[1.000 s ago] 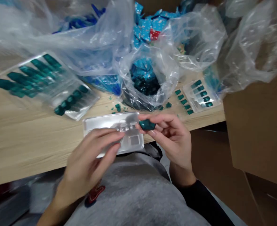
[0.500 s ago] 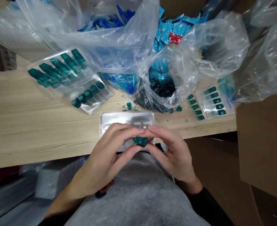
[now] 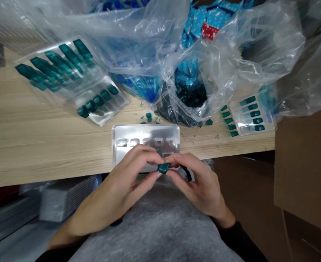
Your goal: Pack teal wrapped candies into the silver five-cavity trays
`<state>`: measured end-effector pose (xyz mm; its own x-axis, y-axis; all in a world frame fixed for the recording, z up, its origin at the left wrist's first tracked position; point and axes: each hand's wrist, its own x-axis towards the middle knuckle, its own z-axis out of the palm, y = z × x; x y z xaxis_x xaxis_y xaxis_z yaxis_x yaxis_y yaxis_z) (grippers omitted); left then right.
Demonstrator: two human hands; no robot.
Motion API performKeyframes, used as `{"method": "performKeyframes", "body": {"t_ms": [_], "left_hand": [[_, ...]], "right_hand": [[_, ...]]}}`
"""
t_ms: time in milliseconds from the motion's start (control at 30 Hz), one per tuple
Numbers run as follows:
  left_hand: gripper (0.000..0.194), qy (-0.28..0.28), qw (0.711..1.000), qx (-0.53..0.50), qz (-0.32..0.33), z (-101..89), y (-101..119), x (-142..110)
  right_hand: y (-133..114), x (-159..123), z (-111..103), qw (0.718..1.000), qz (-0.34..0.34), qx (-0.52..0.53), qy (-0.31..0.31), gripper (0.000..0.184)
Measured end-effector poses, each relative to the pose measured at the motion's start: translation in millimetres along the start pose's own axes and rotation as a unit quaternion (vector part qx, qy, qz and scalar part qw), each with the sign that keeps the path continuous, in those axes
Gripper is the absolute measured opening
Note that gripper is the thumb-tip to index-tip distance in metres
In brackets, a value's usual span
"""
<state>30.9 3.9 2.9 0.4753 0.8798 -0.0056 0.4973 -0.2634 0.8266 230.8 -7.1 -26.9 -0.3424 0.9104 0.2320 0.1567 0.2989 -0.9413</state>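
Observation:
A small dark-green translucent plastic piece [image 3: 163,167] is pinched between the fingertips of both hands. My left hand [image 3: 131,178] grips it from the left with thumb and fingers, and my right hand [image 3: 197,178] from the right. Just beyond the fingers lies a clear plastic tray [image 3: 116,131] with a row of moulded hollows; my hands hide part of its near side. An open clear bag [image 3: 217,91] holding dark-green pieces stands behind the tray. Small green scraps [image 3: 148,115] lie on the wooden table [image 3: 53,145] between tray and bag.
Clear trays with green pieces stand at left [image 3: 105,109] and right [image 3: 241,125]. A large plastic bag [image 3: 133,47] with blue pieces sits at the back, beside light-blue patterned packets [image 3: 197,25]. A cardboard box [image 3: 302,163] borders the right side.
The green piece has been turned in my fingers and shows a different face. My hands cover less of the tray, so its row of hollows shows. The camera view has shifted slightly.

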Motion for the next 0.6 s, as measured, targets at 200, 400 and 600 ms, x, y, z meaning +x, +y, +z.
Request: {"method": "performKeyframes", "body": {"t_ms": [200, 400, 600], "left_hand": [[0.018, 0.010, 0.994, -0.108, 0.001, -0.5, -3.7, -1.6], [0.023, 0.038, 0.992, -0.113, 0.028, 7.0, -3.7, 6.3], [0.013, 0.114, 0.990, 0.078, 0.027, 19.4, -10.6, 30.6]], "right_hand": [[-1.4, 4.8, -3.9, 0.998, -0.063, -0.019, -0.020, 0.045], [6.2, 2.4, -7.3, 0.999, -0.019, 0.028, 0.009, 0.032], [15.8, 12.7, -13.1, 0.990, 0.020, -0.135, 0.034, 0.021]]}}
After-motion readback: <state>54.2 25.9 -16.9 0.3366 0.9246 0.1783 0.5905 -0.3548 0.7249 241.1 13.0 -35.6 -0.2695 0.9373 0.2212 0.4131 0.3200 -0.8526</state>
